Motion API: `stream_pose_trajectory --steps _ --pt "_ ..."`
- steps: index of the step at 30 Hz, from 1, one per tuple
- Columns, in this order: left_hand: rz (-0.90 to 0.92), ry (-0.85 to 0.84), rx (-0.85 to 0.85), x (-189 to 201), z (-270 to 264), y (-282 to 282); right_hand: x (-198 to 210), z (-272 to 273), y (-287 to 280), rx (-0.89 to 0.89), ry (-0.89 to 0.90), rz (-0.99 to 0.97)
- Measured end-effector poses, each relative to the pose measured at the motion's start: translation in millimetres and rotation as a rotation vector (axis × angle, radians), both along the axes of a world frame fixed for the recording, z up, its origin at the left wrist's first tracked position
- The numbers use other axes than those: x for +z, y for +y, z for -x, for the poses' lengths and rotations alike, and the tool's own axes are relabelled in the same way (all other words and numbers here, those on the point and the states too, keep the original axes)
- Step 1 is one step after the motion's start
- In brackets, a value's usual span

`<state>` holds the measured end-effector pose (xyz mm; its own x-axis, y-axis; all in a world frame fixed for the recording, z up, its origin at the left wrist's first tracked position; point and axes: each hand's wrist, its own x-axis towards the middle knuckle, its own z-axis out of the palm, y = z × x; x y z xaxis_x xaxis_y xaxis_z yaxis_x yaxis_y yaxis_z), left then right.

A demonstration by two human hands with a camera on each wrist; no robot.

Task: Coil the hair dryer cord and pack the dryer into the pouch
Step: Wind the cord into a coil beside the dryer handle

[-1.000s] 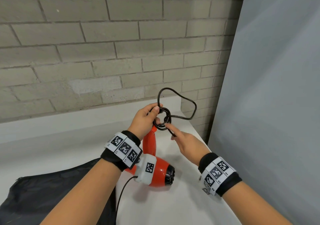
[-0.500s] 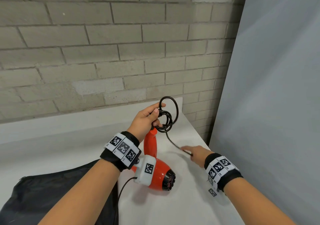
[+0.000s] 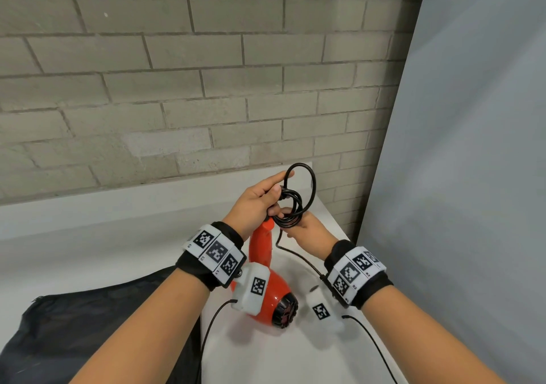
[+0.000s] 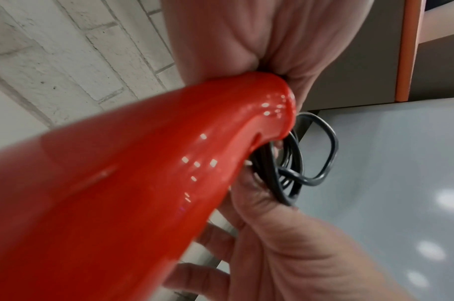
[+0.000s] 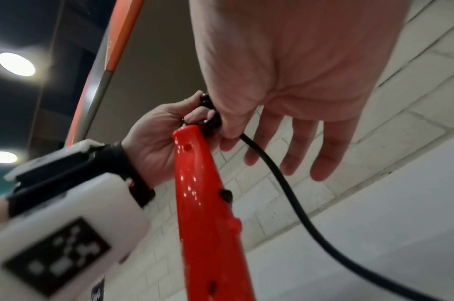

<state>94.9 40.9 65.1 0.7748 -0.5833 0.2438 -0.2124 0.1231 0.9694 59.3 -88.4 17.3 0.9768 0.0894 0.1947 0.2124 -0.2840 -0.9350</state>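
hands [image 3: 283, 215] on coiled cord [image 3: 295, 200], dryer [image 3: 266, 289] near table edge [image 3: 339, 236]

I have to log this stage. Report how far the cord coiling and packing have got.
Done: several loops of the cord are gathered at the end of the dryer's handle, held by the left hand.
In hand: the right hand pinches the next stretch beside the loops.
Left: loose cord trails on the table; the red dryer lies outside the black pouch.

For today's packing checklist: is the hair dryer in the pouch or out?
Out: the hair dryer rests on the table beside the black pouch.
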Motion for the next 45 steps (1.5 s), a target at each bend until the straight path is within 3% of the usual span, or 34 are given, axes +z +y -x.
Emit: stream_pose_trajectory --steps 4,8,11,13,17,21,25,32,39,45 --pt "0.01 0.01 0.01 0 0 1 -15 -5 -8 -0.198 0.056 0.126" --pt "0.003 -0.021 0.018 1 -1 2 -39 -11 -32 -0.271 0.279 0.311" --pt "-0.012 -0.04 0.022 0 -3 2 -42 -9 -37 -0.339 0.332 0.356" --pt "-0.029 -0.061 0.033 -2 -5 1 -34 -4 -33 -0.256 0.242 0.381" --pt "-0.044 -0.074 0.052 -1 -5 2 -13 3 -23 0.017 0.057 0.192" --pt "-0.05 -0.046 -0.015 2 -2 4 -8 -4 -24 -0.116 0.024 0.1" --pt "-0.075 -0.03 0.027 3 3 3 1 -8 -34 -0.259 -0.055 0.099" --pt "-0.173 -0.025 0.031 4 0 3 46 0 -35 -0.446 -0.25 0.129" --pt "-0.25 -0.056 0.03 7 -2 2 74 18 -19 -0.362 -0.376 0.178" --pt "-0.185 -0.049 0.122 5 -3 8 66 19 -31 -0.213 -0.225 0.059"
